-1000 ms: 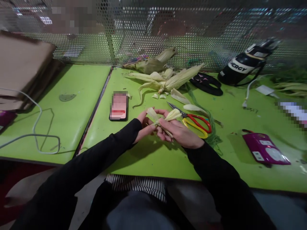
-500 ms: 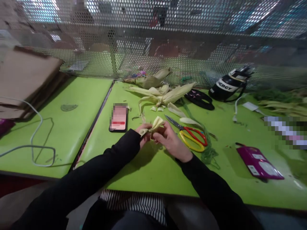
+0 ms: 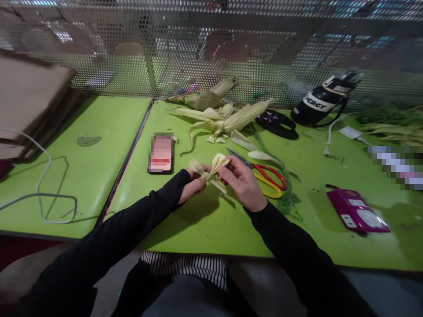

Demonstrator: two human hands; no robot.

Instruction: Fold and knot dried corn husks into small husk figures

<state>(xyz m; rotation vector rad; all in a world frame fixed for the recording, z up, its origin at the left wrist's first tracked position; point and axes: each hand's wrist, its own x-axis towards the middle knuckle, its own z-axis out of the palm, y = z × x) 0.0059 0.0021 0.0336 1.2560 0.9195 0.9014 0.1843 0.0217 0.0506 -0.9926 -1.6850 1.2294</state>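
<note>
The left hand (image 3: 194, 188) and right hand (image 3: 243, 182) are close together, both clamped on a folded corn husk (image 3: 216, 167) between them, over the desk (image 3: 198, 231); scissors (image 3: 261, 168) lie just beside the right hand; more husks (image 3: 246, 116) lie beyond both; a phone (image 3: 161, 154) rests beyond the left.

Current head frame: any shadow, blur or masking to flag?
Head view: soft shadow on the green table below the left hand and right hand; same head view: phone screen and a right-edge item pixelated, unreadable; head view again: scene beyond the perforated panel blurred.
</note>
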